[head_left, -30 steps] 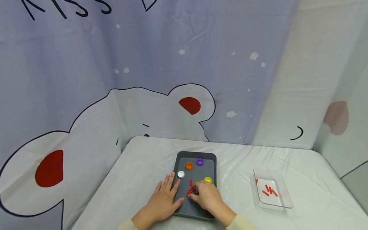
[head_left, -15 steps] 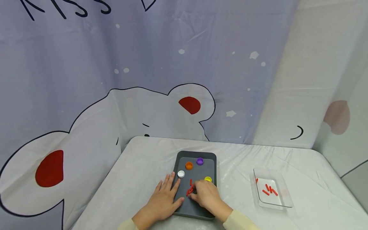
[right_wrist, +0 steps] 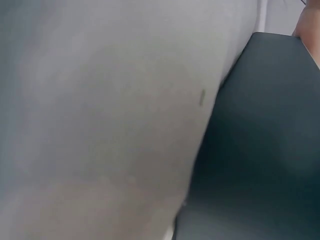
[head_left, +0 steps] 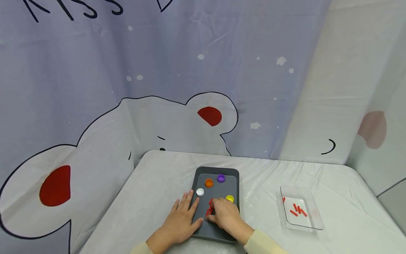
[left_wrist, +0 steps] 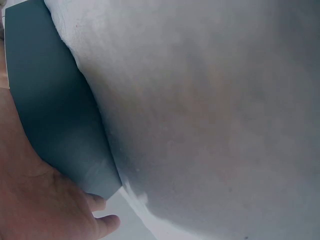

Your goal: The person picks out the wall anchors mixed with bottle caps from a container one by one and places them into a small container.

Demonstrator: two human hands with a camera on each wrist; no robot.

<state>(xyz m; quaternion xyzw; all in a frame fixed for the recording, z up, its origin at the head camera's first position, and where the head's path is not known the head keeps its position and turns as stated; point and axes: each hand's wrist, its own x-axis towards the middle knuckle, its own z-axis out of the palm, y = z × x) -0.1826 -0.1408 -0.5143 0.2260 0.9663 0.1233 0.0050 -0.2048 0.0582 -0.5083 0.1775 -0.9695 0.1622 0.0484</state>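
In the head view, a dark grey tray [head_left: 217,229] lies on the table. Small red sticks [head_left: 209,211] are grouped on it, partly hidden by my right hand. My right hand [head_left: 226,212] bends over them from the right, index finger at the upper stick and thumb near the lower ones. Whether it pinches one is hidden. Against the tray's left edge rests my left hand [head_left: 181,221], fingers spread. Around the sticks stand small round caps: white [head_left: 200,192], orange [head_left: 209,182], purple [head_left: 221,178] and yellow [head_left: 229,198]. In the left wrist view, the left hand [left_wrist: 40,200] touches the tray [left_wrist: 55,100].
A clear plastic box [head_left: 312,211] with several more red sticks [head_left: 298,209] stands to the right of the tray. White cloth [head_left: 260,187] covers the table, and a printed curtain [head_left: 177,63] hangs behind. The right wrist view mainly shows the tray's side [right_wrist: 255,145].
The right hand has shifted slightly, its index finger reaching a little farther forward. The upper red stick now leans and sits closer to the others. My left hand stays in place.
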